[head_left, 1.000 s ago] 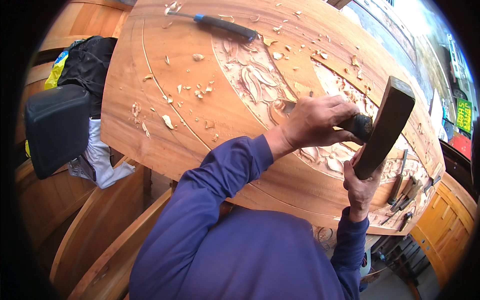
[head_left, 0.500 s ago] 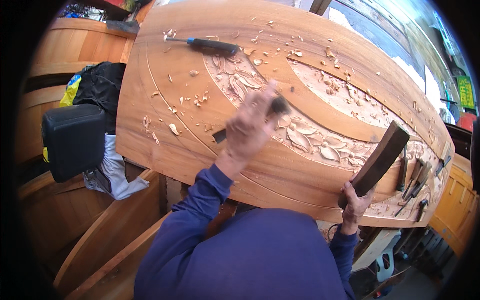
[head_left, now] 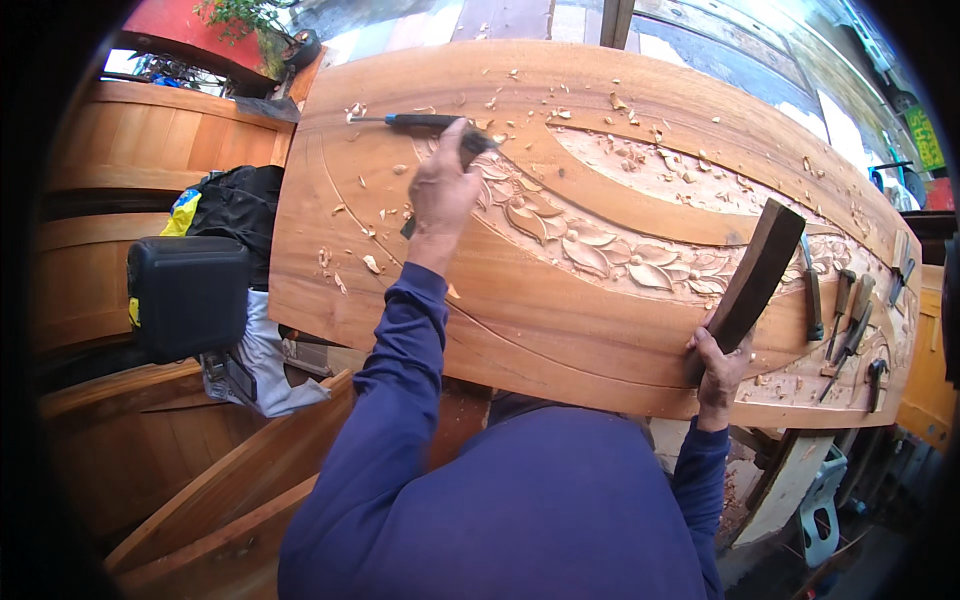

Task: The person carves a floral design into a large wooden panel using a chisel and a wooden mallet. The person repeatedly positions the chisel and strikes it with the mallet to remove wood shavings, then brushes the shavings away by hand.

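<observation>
The person in the dark blue long-sleeved top stood at the near edge of a broad, reddish-brown wooden panel point(head_left: 520, 335) strewn with pale curled wood shavings point(head_left: 372, 264). Their left hand point(head_left: 443, 195) was over the left part of it, fingers curled closed around a dark-handled tool with a flat dark blade point(head_left: 472, 146). The handle's end poked out on the far right side of the fist, blurred, and a bit of blade showed by the wrist on the near left. I couldn't tell whether that hand touched the wood.

The right hand point(head_left: 722, 368) was at the panel's near edge, right of the middle, thumb and fingers wrapped around the lower part of a long, dark, square-edged wooden block point(head_left: 752, 280), which leaned up and away to the right.

Just beyond the left fist lay a thin-shafted tool with a black-and-blue handle point(head_left: 425, 121). A carved band of leaves and flowers point(head_left: 590, 250) curved across the panel toward the right end, where several dark-handled carving tools point(head_left: 851, 340) rested. At the left, off the panel, stood a black, round-cornered case point(head_left: 190, 295) with a greyish-white cloth point(head_left: 268, 365) beneath it.
</observation>
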{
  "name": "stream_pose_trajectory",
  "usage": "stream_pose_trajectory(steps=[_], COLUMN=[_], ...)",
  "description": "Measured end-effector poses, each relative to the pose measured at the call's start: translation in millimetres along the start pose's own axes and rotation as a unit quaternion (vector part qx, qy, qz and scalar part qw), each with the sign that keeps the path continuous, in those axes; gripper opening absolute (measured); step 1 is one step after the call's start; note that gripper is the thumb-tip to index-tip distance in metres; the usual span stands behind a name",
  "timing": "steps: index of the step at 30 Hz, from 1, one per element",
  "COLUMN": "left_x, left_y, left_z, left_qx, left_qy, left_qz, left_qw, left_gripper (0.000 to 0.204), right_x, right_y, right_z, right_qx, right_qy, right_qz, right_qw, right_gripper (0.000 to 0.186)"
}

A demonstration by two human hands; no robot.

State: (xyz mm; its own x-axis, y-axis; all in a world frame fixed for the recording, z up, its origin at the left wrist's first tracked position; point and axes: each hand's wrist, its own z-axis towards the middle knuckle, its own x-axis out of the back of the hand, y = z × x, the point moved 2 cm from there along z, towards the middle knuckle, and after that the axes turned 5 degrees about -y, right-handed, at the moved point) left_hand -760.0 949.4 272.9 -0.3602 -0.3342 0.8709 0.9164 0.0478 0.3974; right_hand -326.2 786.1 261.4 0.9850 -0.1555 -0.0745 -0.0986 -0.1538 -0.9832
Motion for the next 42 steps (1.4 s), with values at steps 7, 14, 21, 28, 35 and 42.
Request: stream_pose_trajectory(steps=[7, 14, 21, 28, 35, 42], left_x=[-12, -22, -11, 43, 48, -4], left_y=[27, 35, 34, -10, 82, 191], left_z=[-32, -23, -39, -91, -160, -145], left_qx=[-0.064, -0.005, 0.016, 0.071, -0.060, -0.267], left_qy=[-0.047, -0.145, -0.063, 0.035, -0.100, -0.218], left_qz=[-0.118, -0.155, -0.087, -0.040, -0.157, -0.247], left_qw=[0.990, 0.977, 0.994, 0.996, 0.981, 0.905], left_gripper=[0.071, 0.070, 0.066, 0.055, 0.056, 0.071], right_x=[0, 9, 14, 16, 14, 13], right_y=[1, 5, 20, 17, 14, 7], right_z=[1, 2, 3, 1, 4, -8], right_qx=[0.023, 0.014, 0.040, 0.054, 0.064, 0.024], right_qy=[0.015, -0.013, -0.024, -0.016, -0.010, 0.022], right_qz=[0.014, 0.037, 0.052, 0.085, 0.097, 0.086], right_qw=[1.000, 0.999, 0.998, 0.995, 0.993, 0.996], right_gripper=[0.042, 0.052, 0.052, 0.053, 0.050, 0.044])
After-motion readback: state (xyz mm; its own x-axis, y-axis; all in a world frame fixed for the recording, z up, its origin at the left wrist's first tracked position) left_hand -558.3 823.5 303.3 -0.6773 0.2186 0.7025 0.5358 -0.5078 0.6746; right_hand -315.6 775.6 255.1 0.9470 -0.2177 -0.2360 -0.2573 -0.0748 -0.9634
